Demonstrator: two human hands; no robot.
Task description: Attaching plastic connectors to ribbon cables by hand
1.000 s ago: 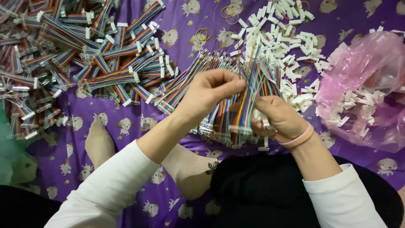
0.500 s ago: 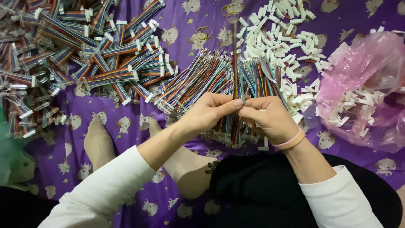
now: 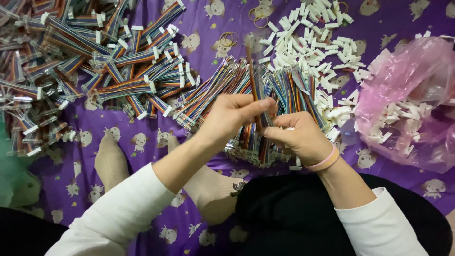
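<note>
1. Purple patterned cloth [image 3: 208,42] carries everything, piles sorted apart.
2. My left hand [image 3: 232,116] pinches a striped wire strip [image 3: 256,92] upright, separating it.
3. My right hand [image 3: 296,137] closes on its lower end, above the loose wire bundle [image 3: 284,87] at the cloth's middle.

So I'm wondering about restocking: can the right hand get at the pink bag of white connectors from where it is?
Probably yes: the pink bag lies open, nothing between, but the right hand is pinching wires.
</note>
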